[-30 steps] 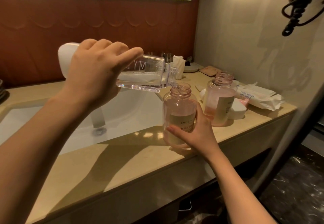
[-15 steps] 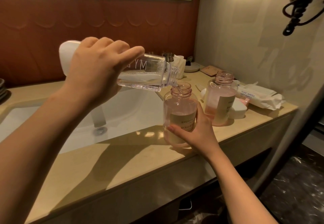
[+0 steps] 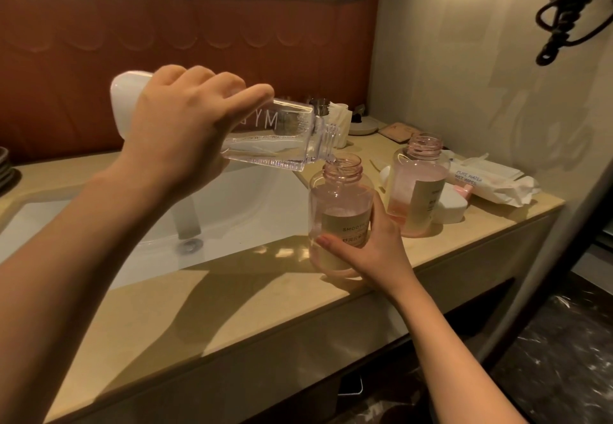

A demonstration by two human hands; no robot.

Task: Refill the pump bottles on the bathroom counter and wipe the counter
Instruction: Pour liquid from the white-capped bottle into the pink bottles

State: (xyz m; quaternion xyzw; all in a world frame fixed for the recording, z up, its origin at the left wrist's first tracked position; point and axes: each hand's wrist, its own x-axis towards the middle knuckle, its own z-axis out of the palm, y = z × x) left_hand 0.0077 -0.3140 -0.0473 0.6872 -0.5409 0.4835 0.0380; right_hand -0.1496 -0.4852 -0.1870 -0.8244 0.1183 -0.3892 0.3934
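While the left hand point(image 3: 185, 131) grips the tilted refill point(image 3: 265, 144), the right hand point(image 3: 368, 244) should hold the bottle point(image 3: 338, 204) steady under its mouth.

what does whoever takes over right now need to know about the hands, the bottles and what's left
Left hand: grip round the clear refill bottle, tilted, mouth at the neck of the near pink bottle, pouring.
Right hand: holds that bottle upright on the counter.
Second pink bottle: open, partly full, behind right, near the wet wipes pack.
Done: both necks open, pour under way.
To do: finish filling, refit pumps, wipe counter.
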